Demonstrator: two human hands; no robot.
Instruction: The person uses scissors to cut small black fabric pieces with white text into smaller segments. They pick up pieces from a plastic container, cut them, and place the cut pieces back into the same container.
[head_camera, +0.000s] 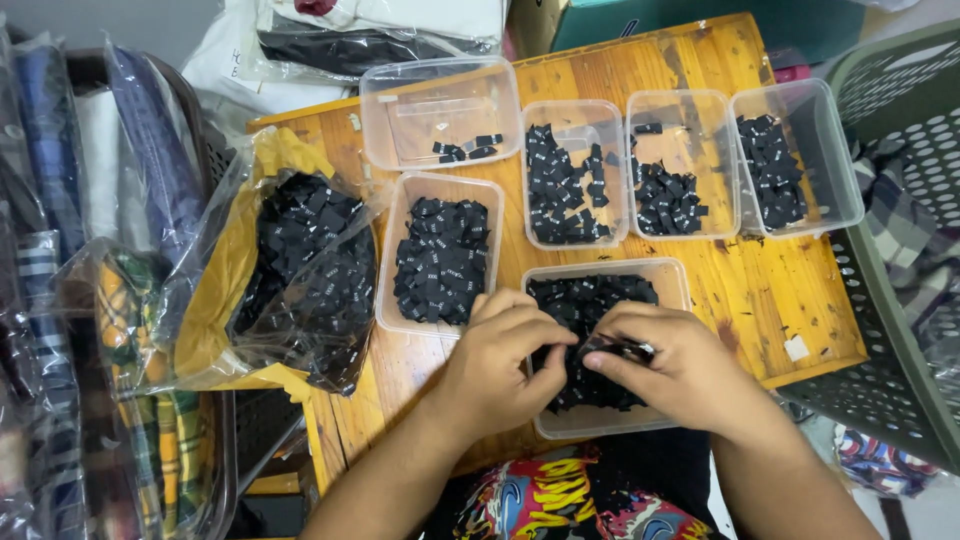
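Black fabric labels (622, 348), a small stack, pinched between both hands above the nearest clear tub (672, 282), at the counter's (770, 290) front edge

Left to right:
- far left: folded plaid and striped cloth in clear plastic bags (60, 300)
- open plastic bag with yellow lining (225, 270), lying on the counter's left side, packed with loose black labels
- left hand (500, 365): fingers curled, thumb and forefinger tips pressed on the left end of the stack
- right hand (670, 365): fingers curled, thumb and fingertips pressed on the right end of the stack; hands just beside each other
- nearest tub below the hands holds a heap of the same labels
- second tub (442, 255) just left of it, full
- back row: four tubs; leftmost (440, 110) nearly bare with a few labels, other three partly filled
- grey perforated basket (900, 200) at far right, checked cloth inside
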